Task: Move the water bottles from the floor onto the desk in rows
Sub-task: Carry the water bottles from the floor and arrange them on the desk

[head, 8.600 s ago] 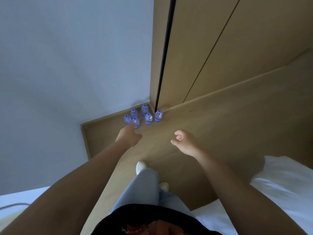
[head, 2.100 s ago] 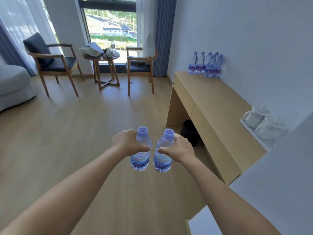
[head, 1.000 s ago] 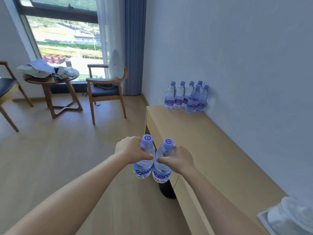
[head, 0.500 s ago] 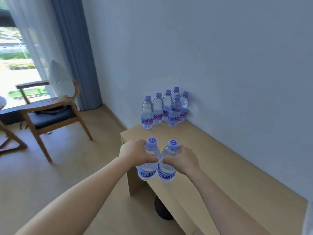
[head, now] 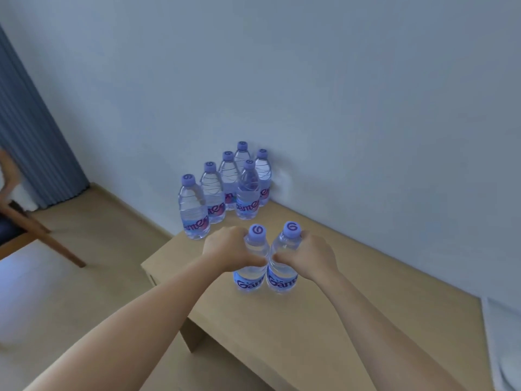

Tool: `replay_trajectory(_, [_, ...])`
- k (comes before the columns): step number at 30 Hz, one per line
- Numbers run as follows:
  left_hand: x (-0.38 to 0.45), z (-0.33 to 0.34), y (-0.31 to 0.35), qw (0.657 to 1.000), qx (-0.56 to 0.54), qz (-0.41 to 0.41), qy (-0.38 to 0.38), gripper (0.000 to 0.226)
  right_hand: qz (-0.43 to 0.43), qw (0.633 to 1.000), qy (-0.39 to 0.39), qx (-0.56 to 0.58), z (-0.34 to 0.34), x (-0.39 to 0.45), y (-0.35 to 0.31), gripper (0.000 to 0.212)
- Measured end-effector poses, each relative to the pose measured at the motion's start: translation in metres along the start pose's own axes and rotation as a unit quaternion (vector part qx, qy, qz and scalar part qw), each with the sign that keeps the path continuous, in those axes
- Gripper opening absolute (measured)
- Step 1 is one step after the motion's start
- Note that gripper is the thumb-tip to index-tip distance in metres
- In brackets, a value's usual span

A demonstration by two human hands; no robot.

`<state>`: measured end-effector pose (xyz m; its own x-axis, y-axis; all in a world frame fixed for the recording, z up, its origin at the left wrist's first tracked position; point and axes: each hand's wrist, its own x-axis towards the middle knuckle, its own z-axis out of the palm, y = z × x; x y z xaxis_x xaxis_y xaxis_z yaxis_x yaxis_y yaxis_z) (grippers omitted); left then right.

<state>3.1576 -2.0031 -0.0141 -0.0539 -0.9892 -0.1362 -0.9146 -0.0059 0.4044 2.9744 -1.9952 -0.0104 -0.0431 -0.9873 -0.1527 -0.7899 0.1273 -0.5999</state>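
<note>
Two upright water bottles, caps up: left hand [head: 229, 251] grips one bottle [head: 251, 266], right hand [head: 308, 256] grips the other bottle [head: 282, 263], side by side above the desk [head: 324, 320]. Six standing bottles [head: 225, 190] cluster beyond the hands, against the wall.

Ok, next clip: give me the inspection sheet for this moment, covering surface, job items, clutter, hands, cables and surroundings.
Surface: light wooden desk against the wall.
Job's things: six standing bottles grouped at the desk's far end by the wall; left held bottle and right held bottle side by side over the desk.
Clutter: white item at the desk's right edge, cut off.
Hands: left hand and right hand each grip one bottle.
Cables: nothing seen.
Surroundings: blue curtain, wooden chair, wood floor.
</note>
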Motion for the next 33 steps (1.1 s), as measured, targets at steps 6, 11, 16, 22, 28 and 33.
replay_trajectory(6, [0.058, 0.004, 0.029, 0.999, 0.012, 0.052, -0.012, 0.043, 0.043, 0.998, 0.032, 0.017, -0.022, 0.039, 0.016, 0.031])
replay_trajectory(11, [0.082, 0.014, 0.046, 0.996, 0.031, 0.082, -0.023, 0.045, 0.077, 0.995, 0.05, 0.035, -0.031, 0.049, 0.031, 0.034])
replay_trajectory(16, [0.093, 0.021, 0.057, 0.993, 0.02, 0.109, -0.044, 0.044, 0.103, 0.992, 0.054, 0.051, -0.032, 0.048, 0.046, 0.022])
replay_trajectory(22, [0.099, 0.024, 0.047, 0.989, -0.035, 0.126, -0.067, 0.039, 0.141, 0.984, 0.084, 0.073, -0.023, 0.044, 0.047, 0.028])
replay_trajectory(28, [0.103, 0.025, 0.041, 0.976, -0.067, 0.182, -0.102, 0.041, 0.182, 0.978, 0.086, 0.058, -0.017, 0.046, 0.037, 0.022])
replay_trajectory(33, [0.106, 0.031, 0.035, 0.969, -0.105, 0.19, -0.115, 0.049, 0.218, 0.972, 0.082, 0.016, -0.018, 0.041, 0.027, 0.032])
